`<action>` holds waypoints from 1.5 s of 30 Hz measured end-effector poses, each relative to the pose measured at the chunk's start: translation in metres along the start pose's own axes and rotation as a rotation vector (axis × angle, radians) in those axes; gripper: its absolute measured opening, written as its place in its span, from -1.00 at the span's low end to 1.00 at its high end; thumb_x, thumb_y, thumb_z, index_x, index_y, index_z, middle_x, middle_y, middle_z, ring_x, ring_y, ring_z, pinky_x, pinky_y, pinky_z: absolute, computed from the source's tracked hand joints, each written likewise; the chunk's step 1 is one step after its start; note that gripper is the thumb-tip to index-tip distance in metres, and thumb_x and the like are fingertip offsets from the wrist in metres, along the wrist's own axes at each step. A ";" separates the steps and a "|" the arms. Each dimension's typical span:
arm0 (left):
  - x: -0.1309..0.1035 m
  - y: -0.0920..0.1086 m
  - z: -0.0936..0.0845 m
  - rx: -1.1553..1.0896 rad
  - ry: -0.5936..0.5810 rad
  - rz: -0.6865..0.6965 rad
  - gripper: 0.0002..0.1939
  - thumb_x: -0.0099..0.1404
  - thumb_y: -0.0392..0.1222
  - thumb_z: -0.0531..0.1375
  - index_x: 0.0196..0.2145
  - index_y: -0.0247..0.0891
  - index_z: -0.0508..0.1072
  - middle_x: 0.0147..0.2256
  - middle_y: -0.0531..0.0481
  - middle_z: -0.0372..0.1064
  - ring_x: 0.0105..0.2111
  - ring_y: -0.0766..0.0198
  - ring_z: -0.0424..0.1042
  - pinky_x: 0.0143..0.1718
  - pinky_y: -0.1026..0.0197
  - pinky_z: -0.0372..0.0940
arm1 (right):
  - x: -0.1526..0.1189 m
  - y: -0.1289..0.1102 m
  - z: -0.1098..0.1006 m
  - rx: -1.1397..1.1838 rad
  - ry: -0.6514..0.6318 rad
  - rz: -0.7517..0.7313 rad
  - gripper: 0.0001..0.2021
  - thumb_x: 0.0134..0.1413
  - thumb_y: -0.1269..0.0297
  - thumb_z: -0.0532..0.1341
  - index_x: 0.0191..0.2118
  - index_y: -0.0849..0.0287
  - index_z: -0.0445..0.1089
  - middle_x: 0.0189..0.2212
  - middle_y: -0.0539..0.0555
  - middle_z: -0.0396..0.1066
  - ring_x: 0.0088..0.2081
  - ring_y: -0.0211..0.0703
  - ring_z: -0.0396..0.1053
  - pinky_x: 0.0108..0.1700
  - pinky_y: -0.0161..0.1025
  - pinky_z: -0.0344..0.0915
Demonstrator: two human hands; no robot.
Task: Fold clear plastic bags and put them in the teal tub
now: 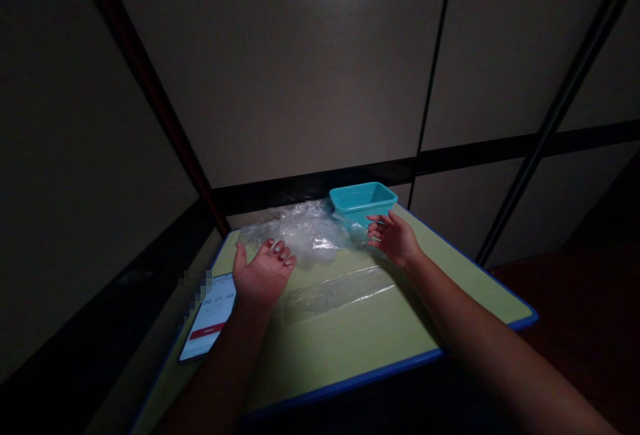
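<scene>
My left hand (264,274) is held palm up above the left part of the table, fingers apart, with nothing in it. Over the right part, my right hand (393,240) is also open and empty, its fingers slightly curled. Between and behind them lies a heap of crumpled clear plastic bags (307,228). One flat, folded clear plastic bag (340,294) rests on the table in front of the heap, between my forearms. A turquoise plastic basin (363,205) stands at the back, just beyond my right hand; what it contains is hidden.
The yellow-green table (350,355) has a blue edge and stands close to a panelled wall (300,75). A phone (209,318) showing a timer lies at the table's left edge, partly behind my left forearm. Dark reddish floor (575,308) shows at right.
</scene>
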State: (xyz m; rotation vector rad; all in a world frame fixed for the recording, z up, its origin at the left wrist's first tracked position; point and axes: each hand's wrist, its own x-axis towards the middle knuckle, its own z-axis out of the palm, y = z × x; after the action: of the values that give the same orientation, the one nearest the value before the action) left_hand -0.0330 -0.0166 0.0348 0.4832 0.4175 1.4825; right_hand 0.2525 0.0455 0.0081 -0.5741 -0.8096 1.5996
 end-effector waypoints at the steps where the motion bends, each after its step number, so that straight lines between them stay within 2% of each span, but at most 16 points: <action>1: -0.001 0.001 -0.001 -0.044 -0.037 0.006 -0.41 0.30 0.26 -0.23 -0.45 -0.29 0.28 -0.51 0.00 0.17 -0.54 0.29 0.25 -0.54 0.25 0.23 | 0.000 0.000 0.001 0.003 -0.004 0.012 -0.64 0.19 0.09 0.01 -0.27 0.24 0.43 -0.52 0.07 0.41 -0.51 -0.21 0.36 -0.49 -0.27 0.36; 4: -0.005 -0.002 -0.002 -0.091 -0.124 -0.010 -0.42 0.31 0.26 -0.24 -0.49 -0.28 0.23 -0.55 0.06 0.05 -0.59 0.35 0.15 -0.60 0.32 0.13 | -0.001 -0.001 0.002 0.016 -0.015 0.019 -0.65 0.18 0.11 0.02 -0.25 0.25 0.43 -0.52 0.07 0.41 -0.51 -0.22 0.36 -0.50 -0.28 0.36; 7: -0.008 -0.005 -0.001 -0.079 -0.152 -0.032 -0.42 0.30 0.27 -0.24 -0.50 -0.27 0.20 -0.54 0.07 0.03 -0.60 0.35 0.11 -0.61 0.32 0.12 | -0.003 -0.003 0.002 0.024 -0.011 0.019 -0.67 0.18 0.12 0.02 -0.26 0.25 0.43 -0.52 0.06 0.40 -0.52 -0.23 0.35 -0.51 -0.29 0.35; 22: -0.012 -0.007 0.005 0.015 -0.099 -0.073 -0.46 0.31 0.23 -0.24 -0.57 -0.23 0.15 -0.58 0.10 0.00 -0.63 0.35 0.13 -0.63 0.28 0.12 | -0.007 -0.004 0.008 0.008 -0.024 0.045 -0.68 0.16 0.15 0.03 -0.25 0.27 0.42 -0.52 0.08 0.40 -0.52 -0.20 0.34 -0.52 -0.28 0.33; 26: -0.010 -0.005 0.004 0.059 -0.031 -0.055 -0.50 0.31 0.18 -0.14 -0.62 -0.22 0.09 -0.62 0.12 -0.02 -0.66 0.37 0.12 -0.67 0.31 0.09 | -0.009 -0.006 0.009 0.021 -0.058 0.032 -0.70 0.14 0.14 0.06 -0.25 0.24 0.41 -0.51 0.07 0.40 -0.51 -0.20 0.34 -0.50 -0.27 0.34; 29: -0.010 -0.005 0.004 0.086 -0.030 -0.051 -0.51 0.31 0.13 -0.06 -0.65 -0.22 0.08 -0.66 0.14 -0.02 -0.68 0.39 0.12 -0.67 0.32 0.09 | -0.010 -0.007 0.010 0.037 -0.058 0.010 -0.69 0.14 0.12 0.05 -0.25 0.24 0.41 -0.52 0.06 0.38 -0.52 -0.21 0.32 -0.51 -0.28 0.33; 35: -0.010 -0.003 0.008 0.095 -0.026 -0.019 -0.44 0.44 -0.06 -0.23 -0.72 -0.23 0.00 -0.78 0.16 -0.10 -0.80 0.43 -0.02 -0.75 0.33 -0.04 | -0.014 -0.008 0.015 0.030 -0.040 0.009 -0.67 0.16 0.12 0.01 -0.27 0.24 0.42 -0.53 0.05 0.37 -0.52 -0.22 0.31 -0.52 -0.30 0.31; 37: -0.010 0.003 0.008 0.086 -0.022 0.007 -0.41 0.45 -0.03 -0.25 -0.72 -0.24 -0.01 -0.80 0.17 -0.12 -0.81 0.44 -0.04 -0.77 0.34 -0.07 | -0.016 -0.008 0.018 0.038 -0.056 -0.002 -0.68 0.14 0.12 0.03 -0.27 0.24 0.42 -0.53 0.05 0.37 -0.52 -0.22 0.31 -0.51 -0.30 0.31; 41: -0.013 0.016 0.009 -0.005 -0.073 0.065 -0.39 0.38 0.20 -0.22 -0.70 -0.23 -0.02 -0.79 0.20 -0.16 -0.81 0.47 -0.09 -0.79 0.38 -0.11 | -0.024 -0.015 0.020 0.112 -0.105 -0.056 -0.70 0.10 0.08 0.07 -0.29 0.20 0.41 -0.50 0.06 0.38 -0.47 -0.20 0.31 -0.45 -0.25 0.32; 45: -0.018 0.018 0.012 -0.042 -0.087 0.064 -0.38 0.34 0.27 -0.21 -0.69 -0.23 -0.04 -0.79 0.22 -0.22 -0.81 0.49 -0.17 -0.81 0.39 -0.20 | -0.030 -0.025 0.016 0.223 -0.091 -0.157 -0.67 0.12 0.03 0.01 -0.38 0.15 0.37 -0.52 0.03 0.30 -0.45 -0.20 0.29 -0.41 -0.20 0.30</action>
State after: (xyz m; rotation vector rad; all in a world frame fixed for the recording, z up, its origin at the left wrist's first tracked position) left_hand -0.0428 -0.0349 0.0542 0.5300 0.3039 1.5225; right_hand 0.2619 0.0149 0.0359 -0.2740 -0.7133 1.5540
